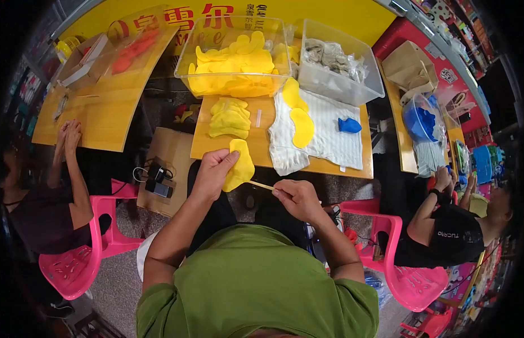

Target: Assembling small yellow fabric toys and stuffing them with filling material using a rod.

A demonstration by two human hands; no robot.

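Nearest is the green shirt (262, 281) of the person, and in front of it both hands are at work. The right hand (297, 198) has its grip closed around a thin pale stick (263, 185), which points to the left. The far end of the stick meets the lower edge of a yellow fabric piece (240, 168); whether it goes inside, I cannot tell. The left hand (211, 172) pinches this piece between thumb and fingers, just before the near edge of the worktop (202, 147). On the worktop, a pile of yellow pieces (228, 119) lies at left. To the right is spread a white ribbed cloth (336, 147), bearing two curved yellow pieces (302, 128) and a small blue piece (350, 125). Farther stand two clear bins (352, 94), the left one filled with yellow pieces, the right one holding greyish material. Behind them is a yellow panel (332, 16).
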